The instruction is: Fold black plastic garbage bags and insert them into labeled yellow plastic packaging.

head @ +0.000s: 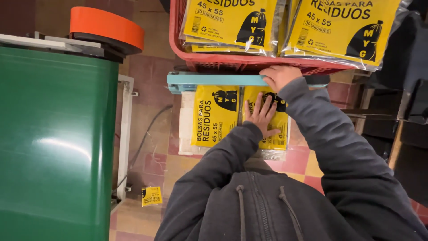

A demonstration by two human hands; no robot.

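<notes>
Down low, left hand point(261, 115) spread flat, pinning yellow bag packs point(216, 117) on the sealer table. Just past that, right hand point(280, 76) pressing down on the teal sealer bar point(214, 80). Further up, red crate point(232, 60) stuffed with more packs point(343, 27).

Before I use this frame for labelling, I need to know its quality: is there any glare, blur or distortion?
Head view: a broad white sheen of glare lies on the green panel; the clear wrap of the yellow packets in the red crate glints; the left hand on the packet and the right hand on the blue bar look sharp; the right edge is dim.
</notes>
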